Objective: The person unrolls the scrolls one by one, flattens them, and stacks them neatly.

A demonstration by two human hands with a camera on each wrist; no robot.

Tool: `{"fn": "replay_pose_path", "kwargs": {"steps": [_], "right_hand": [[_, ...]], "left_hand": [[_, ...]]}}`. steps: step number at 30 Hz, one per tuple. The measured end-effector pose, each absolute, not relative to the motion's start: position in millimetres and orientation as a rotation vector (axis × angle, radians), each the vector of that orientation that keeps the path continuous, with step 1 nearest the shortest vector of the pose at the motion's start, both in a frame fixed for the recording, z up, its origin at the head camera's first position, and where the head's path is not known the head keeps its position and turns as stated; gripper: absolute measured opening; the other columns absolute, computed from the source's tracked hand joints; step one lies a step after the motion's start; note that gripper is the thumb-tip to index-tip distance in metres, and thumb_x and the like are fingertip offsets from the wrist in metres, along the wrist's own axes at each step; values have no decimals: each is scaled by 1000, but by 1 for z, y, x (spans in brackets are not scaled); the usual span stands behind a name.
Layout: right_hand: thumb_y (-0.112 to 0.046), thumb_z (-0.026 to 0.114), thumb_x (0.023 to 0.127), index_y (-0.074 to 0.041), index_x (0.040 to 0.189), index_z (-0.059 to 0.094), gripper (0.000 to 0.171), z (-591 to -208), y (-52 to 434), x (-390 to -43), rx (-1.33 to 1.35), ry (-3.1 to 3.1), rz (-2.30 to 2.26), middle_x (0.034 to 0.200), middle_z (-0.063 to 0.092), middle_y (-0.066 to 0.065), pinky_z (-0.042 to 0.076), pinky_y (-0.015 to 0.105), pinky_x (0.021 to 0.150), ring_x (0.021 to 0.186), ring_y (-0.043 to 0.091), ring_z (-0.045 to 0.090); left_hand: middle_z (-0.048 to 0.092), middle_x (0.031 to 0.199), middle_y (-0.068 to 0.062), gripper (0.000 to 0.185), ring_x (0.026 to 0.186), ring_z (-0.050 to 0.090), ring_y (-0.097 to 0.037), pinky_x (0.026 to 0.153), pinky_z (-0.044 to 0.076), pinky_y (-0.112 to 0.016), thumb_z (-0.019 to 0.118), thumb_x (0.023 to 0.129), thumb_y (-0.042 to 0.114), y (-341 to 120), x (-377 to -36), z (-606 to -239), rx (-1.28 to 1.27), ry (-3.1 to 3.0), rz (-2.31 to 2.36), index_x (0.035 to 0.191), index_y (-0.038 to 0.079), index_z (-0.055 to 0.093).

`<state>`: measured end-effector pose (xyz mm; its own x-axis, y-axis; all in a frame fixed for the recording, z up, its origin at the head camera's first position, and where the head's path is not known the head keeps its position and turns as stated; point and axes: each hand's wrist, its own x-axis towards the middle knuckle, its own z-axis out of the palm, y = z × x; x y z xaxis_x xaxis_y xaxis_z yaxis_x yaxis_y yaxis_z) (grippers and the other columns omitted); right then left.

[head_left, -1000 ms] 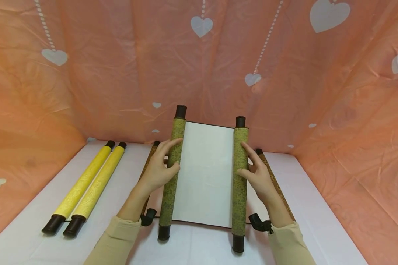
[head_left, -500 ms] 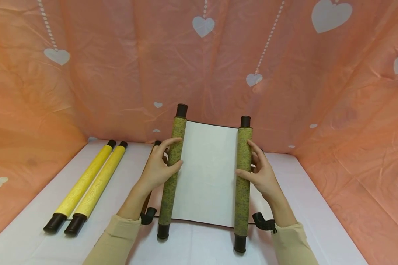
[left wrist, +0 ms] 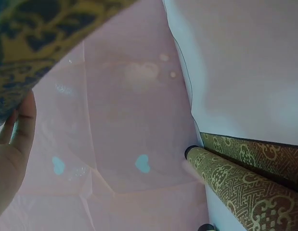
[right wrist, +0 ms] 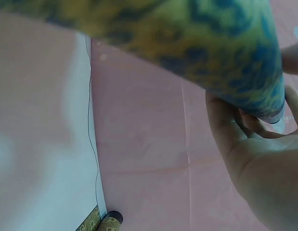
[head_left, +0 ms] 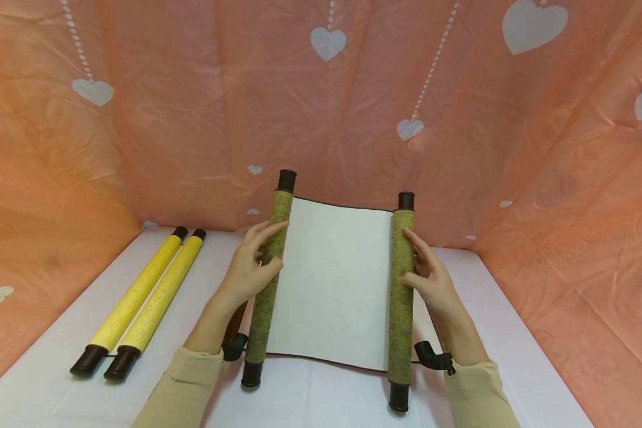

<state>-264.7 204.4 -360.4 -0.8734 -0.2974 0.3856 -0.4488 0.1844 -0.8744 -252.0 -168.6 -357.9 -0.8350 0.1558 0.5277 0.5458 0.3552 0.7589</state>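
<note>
I hold a partly unrolled scroll upright above the white table (head_left: pixel 519 362). Its white sheet (head_left: pixel 334 285) stretches between two olive patterned rollers with dark end caps. My left hand (head_left: pixel 250 267) grips the left roller (head_left: pixel 271 249), thumb in front and fingers over it. The right roller (head_left: pixel 401 297) is gripped by my right hand (head_left: pixel 430 278). The left wrist view shows the left roller (left wrist: pixel 38 38) above my left hand (left wrist: pixel 11 159). In the right wrist view the right roller (right wrist: pixel 187 33) lies against my right hand (right wrist: pixel 264 168).
Two rolled yellow scrolls (head_left: pixel 139 300) with dark caps lie side by side at the table's left. A brown patterned scroll (left wrist: pixel 240 190) lies on the table beneath the held one. Pink cloth with white hearts (head_left: pixel 460 119) walls in the back and both sides.
My hands have drawn the two rollers apart, the left one leftward and the right one rightward. The white sheet between them is wider now.
</note>
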Motion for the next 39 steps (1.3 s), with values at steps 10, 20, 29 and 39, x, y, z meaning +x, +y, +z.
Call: {"fn": "replay_pose_path", "kwargs": {"steps": [10, 20, 29, 39], "right_hand": [[4, 75, 92, -25, 166, 28, 93, -361, 204, -265, 648, -2368, 1784, 174, 13, 3, 32, 26, 118, 160, 30, 9], [6, 74, 92, -27, 167, 23, 96, -359, 210, -263, 614, -2356, 1789, 157, 39, 19, 46, 21, 97, 128, 17, 50], [11, 65, 94, -29, 168, 22, 94, -357, 216, -261, 614, -2351, 1805, 159, 35, 22, 49, 21, 91, 131, 19, 49], [10, 62, 94, -27, 167, 27, 89, -356, 217, -263, 611, -2375, 1765, 174, 12, 3, 37, 25, 110, 160, 32, 3]], "left_hand": [[36, 161, -16, 63, 141, 41, -43, 96, 47, -57, 78, 94, 8, -169, -253, -357, -562, -2307, -1360, 151, 21, 56], [53, 107, -11, 61, 87, 39, -26, 69, 36, -38, 77, 92, 2, -172, -251, -353, -552, -2278, -1355, 147, 20, 59], [49, 151, -11, 64, 110, 50, -29, 85, 41, -45, 67, 95, -3, -178, -251, -356, -587, -2281, -1423, 153, 20, 51], [39, 159, -13, 65, 116, 49, -30, 72, 38, -41, 61, 94, -6, -176, -251, -355, -632, -2278, -1419, 153, 21, 55]]}}
